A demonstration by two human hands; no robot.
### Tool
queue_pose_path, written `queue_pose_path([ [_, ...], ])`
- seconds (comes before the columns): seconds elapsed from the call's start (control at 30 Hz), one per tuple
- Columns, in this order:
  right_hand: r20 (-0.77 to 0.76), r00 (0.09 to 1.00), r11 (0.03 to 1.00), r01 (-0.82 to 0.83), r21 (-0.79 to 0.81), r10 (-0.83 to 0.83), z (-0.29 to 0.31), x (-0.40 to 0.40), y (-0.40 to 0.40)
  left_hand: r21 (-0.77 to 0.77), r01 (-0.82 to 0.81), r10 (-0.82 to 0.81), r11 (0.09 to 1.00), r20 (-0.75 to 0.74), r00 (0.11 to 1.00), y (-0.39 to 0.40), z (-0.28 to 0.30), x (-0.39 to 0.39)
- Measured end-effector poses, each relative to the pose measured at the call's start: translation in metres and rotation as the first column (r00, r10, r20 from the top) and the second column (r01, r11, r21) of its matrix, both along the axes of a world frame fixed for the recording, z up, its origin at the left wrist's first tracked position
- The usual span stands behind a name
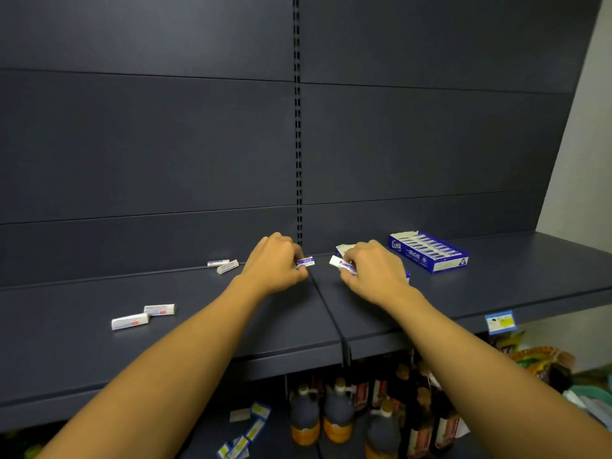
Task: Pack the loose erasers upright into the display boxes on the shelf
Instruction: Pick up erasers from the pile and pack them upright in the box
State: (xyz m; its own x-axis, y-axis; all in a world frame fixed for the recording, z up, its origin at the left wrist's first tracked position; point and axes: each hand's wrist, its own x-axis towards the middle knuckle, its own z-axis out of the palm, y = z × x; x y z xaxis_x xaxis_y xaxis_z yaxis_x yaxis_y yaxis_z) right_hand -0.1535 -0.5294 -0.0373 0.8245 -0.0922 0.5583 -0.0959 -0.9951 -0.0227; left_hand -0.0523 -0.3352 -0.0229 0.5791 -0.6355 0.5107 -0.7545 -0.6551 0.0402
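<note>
Our left hand (275, 265) pinches one eraser (305, 262), right hand (371, 268) pinches another eraser (342, 264) by the half-hidden display box (344, 249) near the shelf (496, 293) back; four loose erasers (142, 316) lie left.

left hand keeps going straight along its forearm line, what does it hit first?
Probably the shelf's back panel, just beyond the left hand and the eraser it grips. No other object shows between; depth is unclear.

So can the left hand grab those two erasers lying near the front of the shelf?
Probably yes, but not right away. The two erasers lie in the open on the shelf, on the left hand's side, with nothing blocking them. That hand already pinches an eraser, so it must set it down first.
</note>
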Motion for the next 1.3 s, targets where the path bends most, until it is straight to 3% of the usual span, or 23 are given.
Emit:
queue_pose_path([
  [0.3,-0.027,0.999,0.985,-0.033,0.171,0.038,-0.007,0.031,-0.076,-0.084,0.098,-0.107,0.992,-0.102,0.989,-0.061,-0.003,0.031],
  [0.77,0.053,0.989,0.933,-0.146,0.33,0.137,-0.019,0.096,-0.149,-0.211,0.154,-0.181,0.965,-0.114,0.977,-0.126,-0.014,0.092],
  [1.0,0.151,0.956,0.837,-0.294,0.461,0.252,-0.03,0.102,-0.172,-0.312,0.156,-0.222,0.937,-0.189,0.957,-0.139,-0.028,0.081],
  [1.13,0.183,0.91,0.732,-0.408,0.545,0.372,-0.032,0.099,-0.187,-0.362,0.153,-0.248,0.92,-0.234,0.94,-0.142,-0.033,0.074],
  [1.2,0.162,0.893,0.692,-0.43,0.58,0.419,-0.034,0.097,-0.195,-0.348,0.146,-0.242,0.926,-0.251,0.937,-0.142,-0.036,0.071],
  [1.3,0.049,0.89,0.729,-0.402,0.553,0.453,-0.035,0.097,-0.203,-0.284,0.161,-0.235,0.945,-0.247,0.94,-0.146,-0.04,0.067],
])
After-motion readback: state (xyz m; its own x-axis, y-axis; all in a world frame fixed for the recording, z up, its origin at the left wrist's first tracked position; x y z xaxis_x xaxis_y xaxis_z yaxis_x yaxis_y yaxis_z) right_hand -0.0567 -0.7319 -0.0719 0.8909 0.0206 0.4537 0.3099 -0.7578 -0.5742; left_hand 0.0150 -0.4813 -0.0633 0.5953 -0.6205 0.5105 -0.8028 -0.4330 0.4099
